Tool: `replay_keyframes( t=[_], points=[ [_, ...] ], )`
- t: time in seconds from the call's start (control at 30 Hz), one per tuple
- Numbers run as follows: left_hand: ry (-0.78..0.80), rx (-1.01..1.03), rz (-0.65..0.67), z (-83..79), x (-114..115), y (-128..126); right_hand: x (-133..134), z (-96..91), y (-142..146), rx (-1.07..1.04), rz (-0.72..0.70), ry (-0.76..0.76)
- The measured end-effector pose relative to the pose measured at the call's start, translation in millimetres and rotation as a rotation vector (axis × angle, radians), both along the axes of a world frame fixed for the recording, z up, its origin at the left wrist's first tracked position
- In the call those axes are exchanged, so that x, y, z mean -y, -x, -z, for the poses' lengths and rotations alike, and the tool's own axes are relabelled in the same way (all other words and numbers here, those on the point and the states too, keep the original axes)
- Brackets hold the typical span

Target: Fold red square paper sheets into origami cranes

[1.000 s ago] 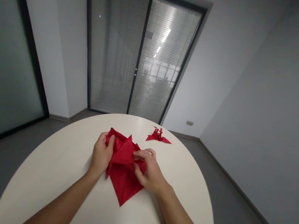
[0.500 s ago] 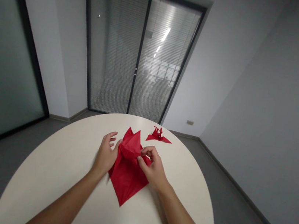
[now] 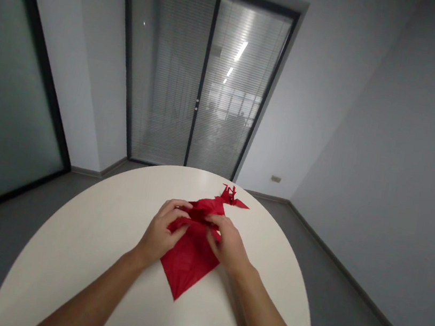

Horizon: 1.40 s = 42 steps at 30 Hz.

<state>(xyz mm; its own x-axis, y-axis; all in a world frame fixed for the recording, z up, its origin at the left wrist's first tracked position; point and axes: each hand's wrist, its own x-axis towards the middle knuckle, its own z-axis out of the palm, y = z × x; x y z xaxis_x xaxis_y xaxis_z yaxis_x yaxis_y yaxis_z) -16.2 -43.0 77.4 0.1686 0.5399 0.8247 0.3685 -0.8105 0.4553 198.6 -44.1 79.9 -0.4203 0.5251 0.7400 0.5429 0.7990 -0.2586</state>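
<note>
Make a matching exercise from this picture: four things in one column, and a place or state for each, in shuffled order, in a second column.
Things
1. left hand
2. right hand
3. small folded red figure
4. large red paper

Places and states
a. sits on the far part of the round table, beyond both hands
b. grips the paper's fold from the right
c. lies between both hands, with one corner pointing toward the person
d. grips the paper's fold from the left

Pairs: 1-d, 2-b, 3-a, 4-c
</note>
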Motion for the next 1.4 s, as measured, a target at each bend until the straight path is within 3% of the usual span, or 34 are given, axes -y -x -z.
replay_keyframes(
  t=[0.23, 0.47, 0.63, 0.83, 1.07, 1.4],
  points=[
    [-0.209, -0.184, 0.022, -0.4, -1.8, 8.4, -1.2, 2.3, -8.6, -0.157, -0.06, 0.196],
    [-0.175, -0.32, 0.012, 3.1, -6.4, 15.6, -5.7, 2.1, -9.7, -0.221, -0.047, 0.232],
    [-0.128, -0.413, -0.091, 5.1, -8.8, 15.4, -5.7, 0.1, -12.4, -0.107, -0.035, 0.114],
    [-0.193, -0.468, -0.187, 6.9, -8.6, 16.3, -1.6, -3.7, -13.8, 0.037, -0.035, 0.007],
    [-0.198, -0.425, -0.308, 4.7, -6.8, 14.9, -1.9, 0.5, -15.0, -0.008, 0.077, -0.076],
    [-0.168, -0.351, -0.254, -1.5, -3.0, 11.9, 3.6, -7.2, -10.6, 0.062, 0.001, 0.003]
  ],
)
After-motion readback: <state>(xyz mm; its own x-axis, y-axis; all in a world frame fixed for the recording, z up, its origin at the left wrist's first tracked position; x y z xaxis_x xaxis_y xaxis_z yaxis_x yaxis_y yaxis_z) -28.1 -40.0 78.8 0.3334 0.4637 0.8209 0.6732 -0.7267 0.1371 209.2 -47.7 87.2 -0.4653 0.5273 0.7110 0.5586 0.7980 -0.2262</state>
